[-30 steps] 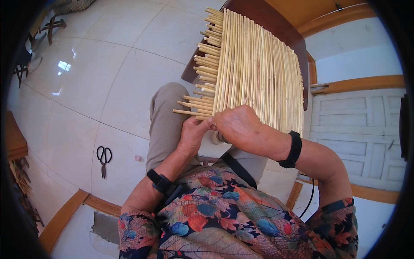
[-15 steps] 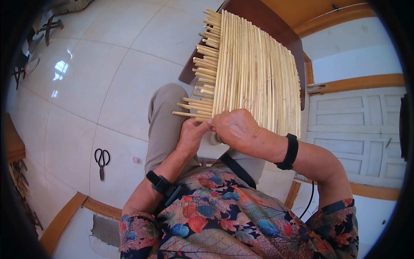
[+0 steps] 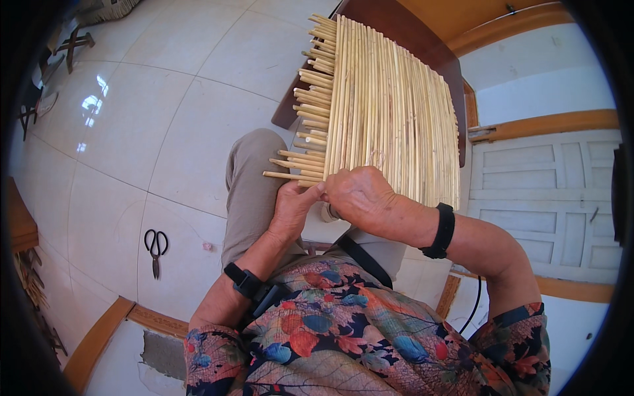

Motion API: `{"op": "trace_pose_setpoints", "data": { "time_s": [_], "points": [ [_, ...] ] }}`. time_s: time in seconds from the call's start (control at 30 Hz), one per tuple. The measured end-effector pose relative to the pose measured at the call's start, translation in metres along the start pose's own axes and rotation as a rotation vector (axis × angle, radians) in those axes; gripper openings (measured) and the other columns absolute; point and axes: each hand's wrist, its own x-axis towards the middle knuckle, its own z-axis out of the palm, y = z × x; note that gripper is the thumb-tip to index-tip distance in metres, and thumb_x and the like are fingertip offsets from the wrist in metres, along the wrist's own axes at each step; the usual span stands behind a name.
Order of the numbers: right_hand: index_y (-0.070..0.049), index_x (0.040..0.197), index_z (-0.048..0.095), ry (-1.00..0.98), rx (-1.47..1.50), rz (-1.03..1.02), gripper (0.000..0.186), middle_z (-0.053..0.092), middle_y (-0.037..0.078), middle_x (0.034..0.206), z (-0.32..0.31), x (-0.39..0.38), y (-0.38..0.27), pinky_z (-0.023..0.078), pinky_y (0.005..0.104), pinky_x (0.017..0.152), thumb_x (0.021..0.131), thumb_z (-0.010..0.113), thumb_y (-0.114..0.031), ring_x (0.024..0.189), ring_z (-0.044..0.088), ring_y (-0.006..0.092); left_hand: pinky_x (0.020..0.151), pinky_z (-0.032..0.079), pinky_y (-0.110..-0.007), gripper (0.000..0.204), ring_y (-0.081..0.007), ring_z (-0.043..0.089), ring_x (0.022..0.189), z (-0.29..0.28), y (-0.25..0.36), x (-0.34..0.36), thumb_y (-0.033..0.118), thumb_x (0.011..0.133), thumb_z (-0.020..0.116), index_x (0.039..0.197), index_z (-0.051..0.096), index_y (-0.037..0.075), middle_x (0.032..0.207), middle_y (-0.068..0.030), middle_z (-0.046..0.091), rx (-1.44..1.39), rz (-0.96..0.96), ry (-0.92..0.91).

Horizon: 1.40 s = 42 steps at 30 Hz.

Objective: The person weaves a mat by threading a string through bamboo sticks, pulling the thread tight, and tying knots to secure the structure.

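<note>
A mat of straw-coloured sticks [image 3: 389, 105] rests over a dark red-brown wooden table [image 3: 439, 59] and reaches to my lap, with uneven stick ends jutting out on its left side. At its near left corner, my left hand [image 3: 294, 204] grips the edge from below, thumb up beside my right fingers. My right hand [image 3: 356, 195] is closed on that same edge from above, knuckles up, its fingertips mostly hidden. A small loop of pale strand [image 3: 376, 158] shows on the mat just beyond my right hand.
Black-handled scissors [image 3: 156, 254] lie on the tiled floor to my left. Folding stools [image 3: 72, 45] stand at the upper left, a wooden piece of furniture [image 3: 21, 218] at the left edge. A white panelled door [image 3: 528, 218] is on the right. My grey-trousered knee [image 3: 254, 158] sits below the table.
Over the last second the mat has shifted slightly left in view, and my right hand has dropped a little. Both hands keep their hold at the corner.
</note>
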Motion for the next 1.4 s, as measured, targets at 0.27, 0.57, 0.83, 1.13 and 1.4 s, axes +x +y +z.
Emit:
{"op": "trace_pose_setpoints", "data": {
  "time_s": [0.27,0.57,0.83,1.13,1.4],
  "points": [
    [-0.004,0.07,0.059,-0.02,0.021,0.014,0.018,0.059,0.01,0.062,0.006,0.003,-0.003,0.046,0.0324,0.042,0.076,0.058,-0.021,0.054,0.061,0.0228,0.073,0.046,-0.024,0.02,-0.0095,0.057,0.079,-0.001,0.002,-0.002,0.01,0.085,0.056,0.101,0.06,-0.002,0.092,-0.0038,0.062,0.01,0.011,-0.008],
    [-0.002,0.072,0.054,0.02,0.03,0.019,0.01,0.056,0.011,0.062,0.013,0.0,-0.011,0.046,0.0329,0.044,0.07,0.057,-0.012,0.055,0.059,0.0231,0.075,0.045,-0.024,0.023,-0.0086,0.055,0.083,-0.003,0.001,-0.004,0.014,0.085,0.058,0.102,0.06,0.0,0.094,-0.0019,0.062,0.069,-0.024,-0.013],
    [0.001,0.084,0.05,0.077,0.154,0.23,0.019,0.055,0.011,0.066,0.005,-0.004,-0.014,0.049,0.0339,0.051,0.073,0.057,-0.013,0.058,0.06,0.026,0.07,0.045,-0.024,0.017,-0.0084,0.055,0.076,0.0,0.006,-0.002,0.014,0.086,0.055,0.095,0.061,0.0,0.088,-0.002,0.061,0.068,0.026,-0.033],
    [0.003,0.121,0.04,0.403,0.143,0.32,0.061,0.048,0.019,0.115,-0.001,-0.078,-0.002,0.046,0.0358,0.074,0.067,0.066,-0.012,0.09,0.055,0.0278,0.06,0.039,-0.024,0.036,-0.0109,0.048,0.06,0.001,0.012,-0.008,0.034,0.091,0.047,0.079,0.057,0.001,0.062,-0.003,0.051,0.049,0.005,0.023],
    [-0.001,0.124,0.039,0.62,0.14,0.461,0.071,0.046,0.019,0.118,0.036,-0.073,-0.02,0.034,0.044,0.092,0.063,0.071,-0.014,0.113,0.042,0.0343,0.059,0.034,-0.024,0.049,-0.0109,0.041,0.06,0.02,0.046,-0.036,0.043,0.093,0.034,0.074,0.051,0.002,0.059,-0.0009,0.042,0.454,0.164,-0.03]
  ]
}}
